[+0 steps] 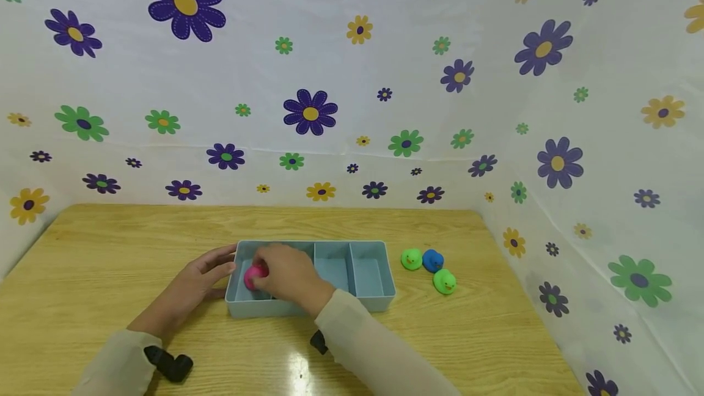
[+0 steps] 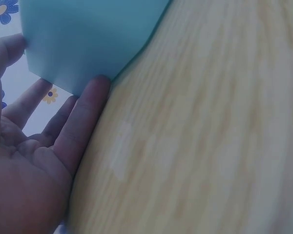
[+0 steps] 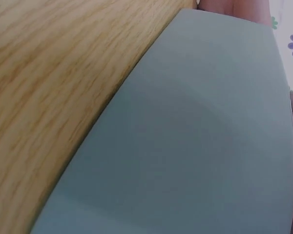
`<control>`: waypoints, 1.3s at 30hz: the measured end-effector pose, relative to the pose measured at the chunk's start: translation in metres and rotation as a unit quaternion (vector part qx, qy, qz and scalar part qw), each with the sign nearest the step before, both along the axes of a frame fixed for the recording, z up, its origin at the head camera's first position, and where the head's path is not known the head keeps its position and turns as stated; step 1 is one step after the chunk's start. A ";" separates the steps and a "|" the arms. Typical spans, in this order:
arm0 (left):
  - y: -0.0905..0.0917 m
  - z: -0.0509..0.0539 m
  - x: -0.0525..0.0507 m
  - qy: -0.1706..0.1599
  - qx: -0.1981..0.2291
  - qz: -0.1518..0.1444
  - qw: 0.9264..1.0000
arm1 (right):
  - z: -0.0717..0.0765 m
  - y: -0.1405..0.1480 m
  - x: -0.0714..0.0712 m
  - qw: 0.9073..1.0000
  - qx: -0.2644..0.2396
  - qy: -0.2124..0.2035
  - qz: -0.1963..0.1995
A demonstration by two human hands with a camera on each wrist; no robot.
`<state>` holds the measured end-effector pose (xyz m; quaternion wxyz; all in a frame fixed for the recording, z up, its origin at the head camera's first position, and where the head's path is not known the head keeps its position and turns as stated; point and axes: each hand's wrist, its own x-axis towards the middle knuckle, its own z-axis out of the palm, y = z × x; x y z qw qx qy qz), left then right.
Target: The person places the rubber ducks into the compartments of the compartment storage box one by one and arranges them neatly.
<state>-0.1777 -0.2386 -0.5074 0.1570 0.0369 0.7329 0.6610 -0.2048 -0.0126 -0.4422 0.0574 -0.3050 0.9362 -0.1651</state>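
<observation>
A blue-grey divided tray point(image 1: 250, 308) stands on the wooden table. In the head view my right hand point(image 1: 288, 274) reaches into its leftmost compartment and pinches a pink toy point(image 1: 255, 276) between thumb and fingers. My left hand point(image 1: 189, 289) rests its fingertips against the tray's left end, fingers spread and fairly straight. The left wrist view shows the left hand point(image 2: 44, 141) with fingertips on the tray's end wall point(image 2: 88, 44). In the right wrist view the tray's side wall point(image 3: 185, 126) fills much of the picture and hides most of the right hand.
Right of the tray sit a green duck point(image 1: 411, 259), a blue duck point(image 1: 433, 261) and another green duck point(image 1: 445, 282). The two right-hand compartments show bare floors. A flower-patterned sheet point(image 1: 341, 72) hangs behind the table point(image 1: 165, 225) and along its right side.
</observation>
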 end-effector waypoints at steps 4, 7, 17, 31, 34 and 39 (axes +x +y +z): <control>0.002 0.001 -0.001 0.000 -0.004 -0.001 1.000 | 0.004 0.011 -0.004 0.999 -0.011 0.024 0.019; 0.003 0.002 -0.002 -0.002 -0.009 -0.001 1.000 | 0.008 0.023 -0.008 0.998 -0.027 0.045 0.037; 0.003 0.003 -0.004 -0.013 -0.019 0.005 1.000 | 0.020 0.087 -0.030 0.993 -0.103 0.047 0.017; 0.002 -0.001 -0.003 -0.020 -0.027 0.007 0.999 | 0.021 0.211 -0.054 0.991 -0.105 0.040 -0.068; 0.002 -0.001 -0.004 -0.020 -0.031 0.009 0.999 | 0.018 0.239 -0.059 0.990 -0.101 0.037 -0.093; 0.001 0.000 -0.004 -0.012 -0.033 0.008 0.999 | 0.013 0.276 -0.060 0.990 -0.077 0.030 -0.114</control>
